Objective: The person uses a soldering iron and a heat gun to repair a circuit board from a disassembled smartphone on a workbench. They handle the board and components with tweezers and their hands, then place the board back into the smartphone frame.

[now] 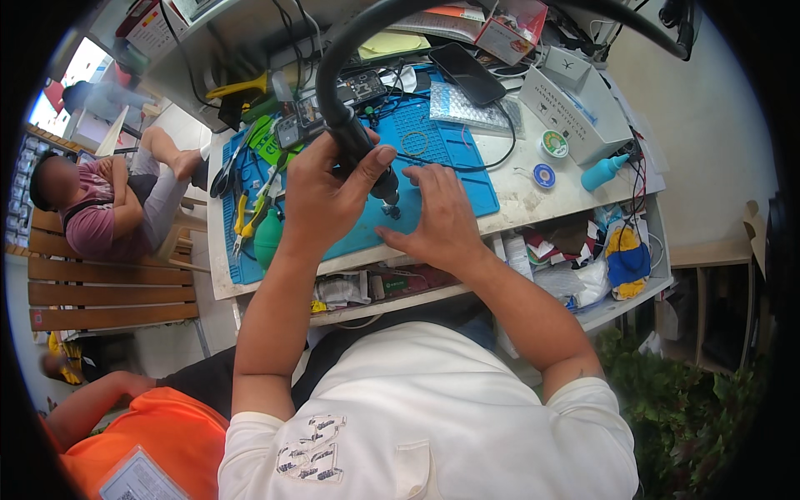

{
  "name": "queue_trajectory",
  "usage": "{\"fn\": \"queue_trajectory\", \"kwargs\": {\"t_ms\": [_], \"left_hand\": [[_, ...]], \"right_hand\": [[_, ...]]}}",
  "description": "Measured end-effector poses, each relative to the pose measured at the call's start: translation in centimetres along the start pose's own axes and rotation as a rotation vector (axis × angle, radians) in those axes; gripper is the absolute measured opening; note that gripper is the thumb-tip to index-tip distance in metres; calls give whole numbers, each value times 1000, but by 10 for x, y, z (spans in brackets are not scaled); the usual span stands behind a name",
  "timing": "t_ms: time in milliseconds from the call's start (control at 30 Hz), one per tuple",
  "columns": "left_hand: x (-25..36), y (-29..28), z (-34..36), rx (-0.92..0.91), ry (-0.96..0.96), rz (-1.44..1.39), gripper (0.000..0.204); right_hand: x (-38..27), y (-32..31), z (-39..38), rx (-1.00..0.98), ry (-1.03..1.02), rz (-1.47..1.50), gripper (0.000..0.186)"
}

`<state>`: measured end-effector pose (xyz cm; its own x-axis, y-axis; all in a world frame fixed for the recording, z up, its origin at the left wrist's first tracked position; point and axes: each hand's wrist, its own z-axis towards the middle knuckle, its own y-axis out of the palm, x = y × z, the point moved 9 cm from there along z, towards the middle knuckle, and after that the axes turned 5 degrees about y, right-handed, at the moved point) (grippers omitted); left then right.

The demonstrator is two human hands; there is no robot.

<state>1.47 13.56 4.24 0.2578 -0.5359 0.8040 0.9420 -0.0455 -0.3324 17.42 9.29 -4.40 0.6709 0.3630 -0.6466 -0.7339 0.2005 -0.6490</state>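
My left hand (321, 200) is wrapped around a black handpiece (348, 137) with a metal tip (386, 190), fed by a thick black hose (333, 58). The tip points down at a small metallic part (391, 212) on the blue work mat (358, 237). Beside that part, my right hand (446, 215) rests with thumb and fingers spread apart, holding nothing I can see. The hand tool covers some of the mat behind it.
Pliers (242, 221), a green air blower (267, 237) and opened phones (304, 121) crowd the left. A black phone (467, 73), bubble wrap (475, 108), solder spools (544, 175), a blue bottle (604, 172) and a white box (575, 112) lie right. An open drawer (621, 300) holds clutter; people sit left.
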Motion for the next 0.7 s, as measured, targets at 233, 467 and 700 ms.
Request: {"fn": "queue_trajectory", "kwargs": {"t_ms": [233,467,700], "left_hand": [[1,-3,5,1,24,73,29],[3,-5,7,24,68,146,29],[2,-5,8,43,26,103,29]], "right_hand": [[1,1,0,-3,-3,-4,86],[1,1,1,-17,9,0,86],[2,1,0,-26,24,1,86]]}}
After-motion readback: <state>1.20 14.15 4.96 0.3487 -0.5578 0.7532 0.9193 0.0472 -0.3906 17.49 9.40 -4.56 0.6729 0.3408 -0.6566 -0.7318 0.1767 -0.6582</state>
